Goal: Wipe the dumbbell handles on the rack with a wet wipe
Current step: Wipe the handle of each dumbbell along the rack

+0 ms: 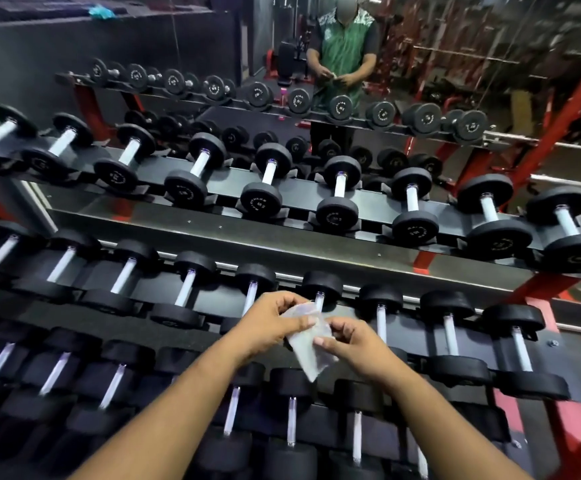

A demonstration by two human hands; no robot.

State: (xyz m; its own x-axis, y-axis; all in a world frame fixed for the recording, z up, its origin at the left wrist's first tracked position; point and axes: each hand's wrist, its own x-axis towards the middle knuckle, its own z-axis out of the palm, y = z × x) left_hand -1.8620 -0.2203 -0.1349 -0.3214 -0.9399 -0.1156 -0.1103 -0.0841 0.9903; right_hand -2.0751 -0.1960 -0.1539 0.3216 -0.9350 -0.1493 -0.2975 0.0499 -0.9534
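A pale, crumpled wet wipe (308,355) hangs between my two hands above the middle tier of the dumbbell rack (247,244). My left hand (275,323) pinches its upper edge, and my right hand (347,344) pinches its right side. Black dumbbells with shiny metal handles lie in rows on three tiers. One handle (318,301) shows just behind the wipe, another (381,322) just to its right. Neither hand touches a dumbbell.
A mirror behind the rack reflects the dumbbells and a person in a green shirt (346,46). Red frame posts (559,133) rise at the right. A heavier dumbbell (573,233) sits at the top tier's right end.
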